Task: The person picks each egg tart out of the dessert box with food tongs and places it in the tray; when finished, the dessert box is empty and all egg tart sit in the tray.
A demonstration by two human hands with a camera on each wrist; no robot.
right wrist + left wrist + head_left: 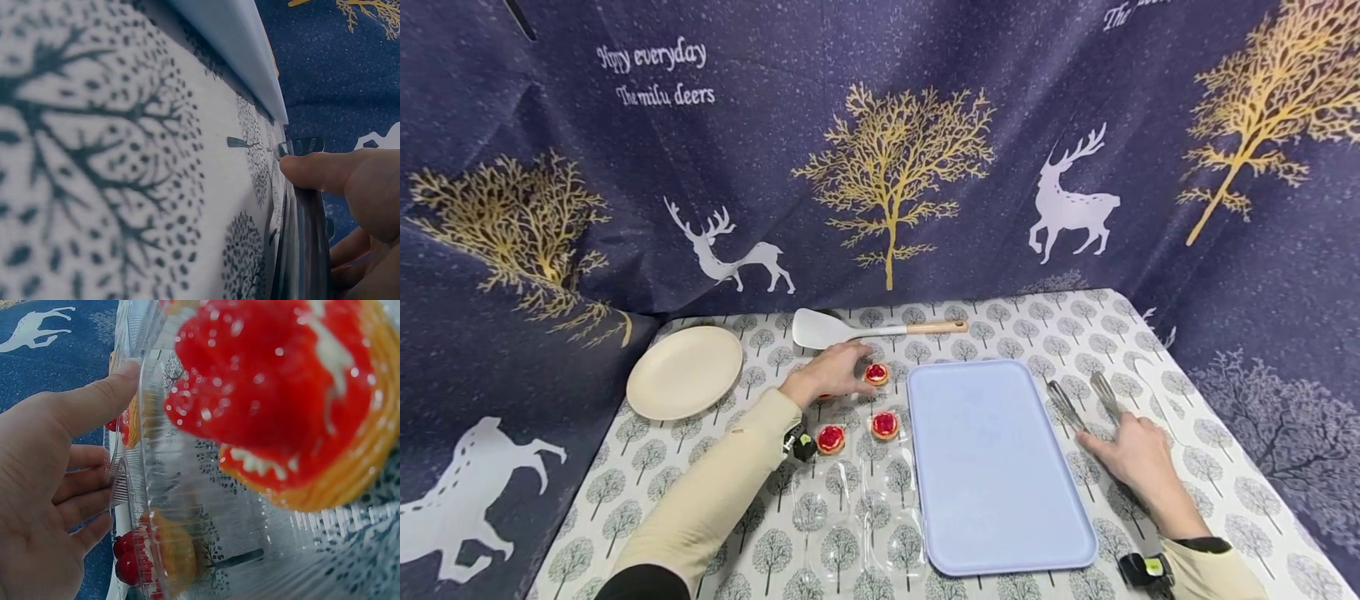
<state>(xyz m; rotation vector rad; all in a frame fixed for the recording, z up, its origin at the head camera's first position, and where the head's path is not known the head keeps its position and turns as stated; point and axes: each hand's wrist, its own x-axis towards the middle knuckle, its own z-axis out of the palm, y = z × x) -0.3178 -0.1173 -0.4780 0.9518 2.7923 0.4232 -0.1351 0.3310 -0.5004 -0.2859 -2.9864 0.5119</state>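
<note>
Right hand grips tongs between its fingers; left hand rests spread fingers against the clear box; visible tarts all boxed, early days, I'd say!

Both hands well apart, left arm farther forward than right arm

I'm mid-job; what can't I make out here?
- Head view: one tart, mostly hidden by the left hand.
- Head view: the near part of the tongs, covered by the right hand.
- Left wrist view: the closest tart, cut off by top and right edges.
</note>
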